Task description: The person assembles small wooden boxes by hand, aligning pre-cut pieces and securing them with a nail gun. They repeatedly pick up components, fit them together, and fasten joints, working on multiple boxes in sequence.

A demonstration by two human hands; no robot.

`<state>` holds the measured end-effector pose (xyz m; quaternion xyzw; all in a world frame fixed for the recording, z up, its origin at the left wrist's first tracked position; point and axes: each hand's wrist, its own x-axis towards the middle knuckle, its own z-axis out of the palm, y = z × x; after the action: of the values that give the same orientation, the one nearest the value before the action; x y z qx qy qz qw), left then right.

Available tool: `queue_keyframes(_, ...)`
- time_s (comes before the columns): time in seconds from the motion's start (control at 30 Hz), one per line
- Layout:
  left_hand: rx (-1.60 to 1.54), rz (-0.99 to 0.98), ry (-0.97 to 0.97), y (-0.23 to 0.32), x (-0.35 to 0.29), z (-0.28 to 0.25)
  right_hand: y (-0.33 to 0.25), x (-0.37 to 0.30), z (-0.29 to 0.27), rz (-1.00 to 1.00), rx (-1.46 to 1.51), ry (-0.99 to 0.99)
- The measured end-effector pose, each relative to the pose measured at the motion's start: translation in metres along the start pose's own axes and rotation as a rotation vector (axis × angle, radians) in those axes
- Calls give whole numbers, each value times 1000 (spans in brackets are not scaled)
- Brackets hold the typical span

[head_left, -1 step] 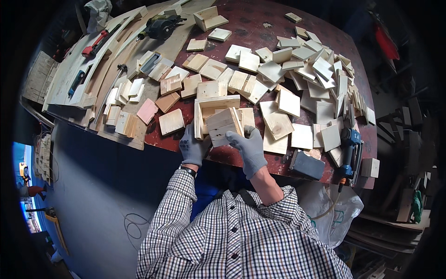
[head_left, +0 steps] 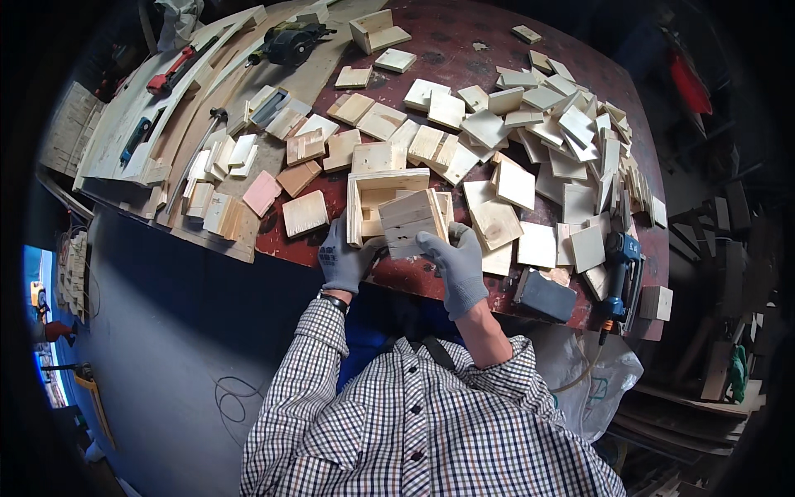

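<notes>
one open wooden box (head_left: 389, 179) fills left grip (head_left: 341, 258) while right grip (head_left: 460, 269) pinches a board (head_left: 408, 222).

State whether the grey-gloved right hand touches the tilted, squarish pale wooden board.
Touching: the head view shows the right hand with its thumb on the wooden board.

Short stacked lines of dark printed characters stand on the back of the grey glove (head_left: 333, 252) on the left hand (head_left: 348, 263). Small pale characters mark the upper body of the blue tool (head_left: 614, 277) at the right end of the table (head_left: 464, 29). A green printed mark, too blurred to make out, shows on the whitish plastic bag (head_left: 617, 377) below the table's edge.
</notes>
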<state>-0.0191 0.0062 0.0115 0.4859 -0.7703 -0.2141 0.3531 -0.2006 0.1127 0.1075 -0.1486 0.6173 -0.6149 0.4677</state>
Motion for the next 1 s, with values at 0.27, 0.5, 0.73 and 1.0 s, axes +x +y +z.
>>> queue_keyframes(0.27,-28,8,36,9,3,-1,-90,11,-112,-1284,-1341,207)
queue_keyframes(0.5,-68,-18,-2,5,6,6,-46,53,-141,-1454,-1640,128)
queue_keyframes(0.73,9,-24,13,-19,4,-2,-40,50,-123,-1468,-1764,38)
queue_keyframes(1.0,-37,-9,-19,-30,4,3,-44,57,-143,-1446,-1775,73)
